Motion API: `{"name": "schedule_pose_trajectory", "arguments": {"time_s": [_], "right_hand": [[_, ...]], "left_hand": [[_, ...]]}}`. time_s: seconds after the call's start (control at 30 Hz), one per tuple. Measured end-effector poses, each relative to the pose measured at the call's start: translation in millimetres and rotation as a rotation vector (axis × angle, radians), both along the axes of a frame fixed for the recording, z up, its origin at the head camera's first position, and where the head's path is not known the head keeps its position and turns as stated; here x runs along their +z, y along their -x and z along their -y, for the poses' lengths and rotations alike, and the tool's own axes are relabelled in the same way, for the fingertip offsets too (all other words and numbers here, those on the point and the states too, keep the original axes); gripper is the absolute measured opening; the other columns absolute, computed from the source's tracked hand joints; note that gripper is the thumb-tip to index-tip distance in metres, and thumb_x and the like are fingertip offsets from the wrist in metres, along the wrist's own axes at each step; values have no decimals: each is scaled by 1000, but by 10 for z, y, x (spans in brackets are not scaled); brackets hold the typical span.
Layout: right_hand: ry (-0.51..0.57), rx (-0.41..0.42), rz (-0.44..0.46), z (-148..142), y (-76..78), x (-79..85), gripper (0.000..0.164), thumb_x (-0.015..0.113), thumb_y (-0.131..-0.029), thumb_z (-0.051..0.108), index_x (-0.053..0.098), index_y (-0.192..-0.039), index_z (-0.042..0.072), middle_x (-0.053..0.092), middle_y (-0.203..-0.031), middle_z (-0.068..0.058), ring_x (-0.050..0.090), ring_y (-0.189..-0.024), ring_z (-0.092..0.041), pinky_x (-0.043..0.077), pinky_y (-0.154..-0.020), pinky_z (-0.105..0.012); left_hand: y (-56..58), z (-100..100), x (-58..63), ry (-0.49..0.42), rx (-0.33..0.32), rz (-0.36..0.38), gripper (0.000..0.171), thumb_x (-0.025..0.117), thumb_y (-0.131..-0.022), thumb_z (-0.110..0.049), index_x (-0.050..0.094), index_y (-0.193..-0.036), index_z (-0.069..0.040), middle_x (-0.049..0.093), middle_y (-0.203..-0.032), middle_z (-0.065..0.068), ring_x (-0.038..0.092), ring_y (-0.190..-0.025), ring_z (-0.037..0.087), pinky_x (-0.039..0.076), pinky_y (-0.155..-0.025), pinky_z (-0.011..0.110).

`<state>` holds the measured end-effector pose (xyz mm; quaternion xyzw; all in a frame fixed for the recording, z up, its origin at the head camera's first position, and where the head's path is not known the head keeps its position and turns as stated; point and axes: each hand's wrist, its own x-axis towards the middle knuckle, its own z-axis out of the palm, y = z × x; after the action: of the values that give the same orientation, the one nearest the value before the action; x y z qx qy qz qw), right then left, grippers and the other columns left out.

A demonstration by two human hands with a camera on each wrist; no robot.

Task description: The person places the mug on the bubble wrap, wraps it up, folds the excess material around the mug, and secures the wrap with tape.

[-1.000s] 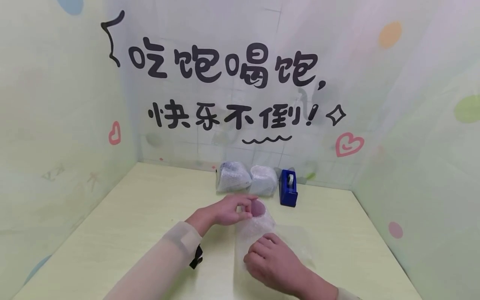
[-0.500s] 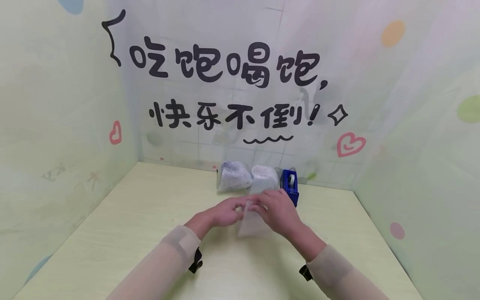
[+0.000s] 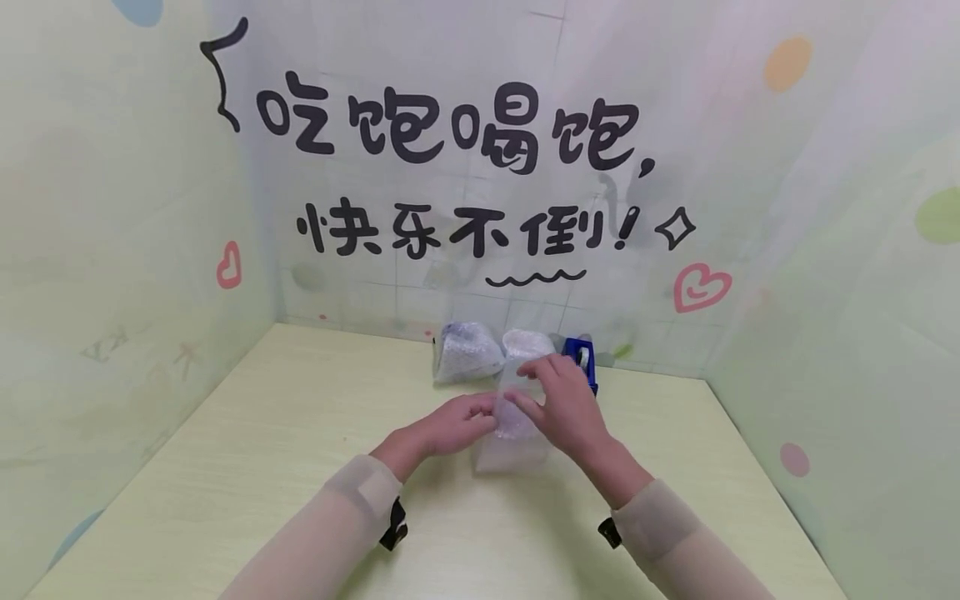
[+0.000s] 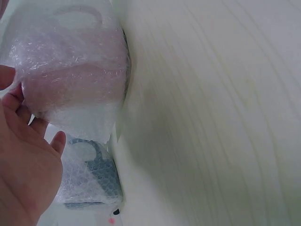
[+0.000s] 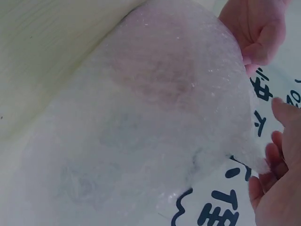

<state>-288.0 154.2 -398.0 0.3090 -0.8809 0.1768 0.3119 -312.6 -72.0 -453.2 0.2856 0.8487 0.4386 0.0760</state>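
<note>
A pinkish mug [image 4: 75, 80] lies wrapped in clear bubble wrap [image 5: 141, 141], its handle faintly visible through the film in the left wrist view. My left hand [image 3: 446, 427] is at the mug's upper edge, thumb and index finger pinching there with the other fingers loosely bent. On the near right, my right hand [image 3: 566, 408] has its thumb apart from its fingers. Those fingertips touch the loose edge of the wrap, which stands up over the mug. The film partly covers the left fingertips in the head view.
Two other bubble-wrapped items stand at the back: a left bundle [image 3: 467, 354] and a right bundle [image 3: 528, 343], partly hidden by the right hand. A blue tape dispenser [image 3: 581, 358] sits behind that hand. The printed back wall [image 3: 450, 308] borders the pale table [image 3: 300, 400].
The right hand has moved from the near side up to the mug, lifting the flat part of the wrap off the table and over it. Its fingers have since spread. The left hand stays put.
</note>
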Motion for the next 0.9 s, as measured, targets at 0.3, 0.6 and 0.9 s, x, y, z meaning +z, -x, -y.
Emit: {"name": "schedule_pose_trajectory", "arguments": {"time_s": [0.3, 0.6, 0.9], "right_hand": [[-294, 93, -24, -208, -247, -206, 35, 83, -94, 35, 77, -120, 12, 79, -115, -3, 72, -110, -25, 56, -100, -51], [-383, 165, 127, -252, -158, -305, 49, 90, -92, 31, 74, -135, 13, 79, -134, -4, 72, -128, -24, 37, -120, -75], [-428, 203, 264, -165, -32, -242, 28, 84, -95, 18, 74, -121, 13, 82, -124, -1, 74, -121, -26, 27, -123, -79]], "left_hand": [[24, -50, 9, -106, 7, 34, 69, 58, -104, -18, 25, -164, -16, 53, -167, 15, 44, -159, 41, 32, -131, 64], [-8, -25, 56, -72, -17, 29, 41, 54, -107, -14, 52, -147, -8, 57, -165, 9, 53, -152, 37, 41, -127, 59], [-15, -40, 71, 76, -56, -89, 27, 47, -111, -20, 70, -98, -17, 41, -177, 2, 53, -151, 25, 47, -112, 43]]}}
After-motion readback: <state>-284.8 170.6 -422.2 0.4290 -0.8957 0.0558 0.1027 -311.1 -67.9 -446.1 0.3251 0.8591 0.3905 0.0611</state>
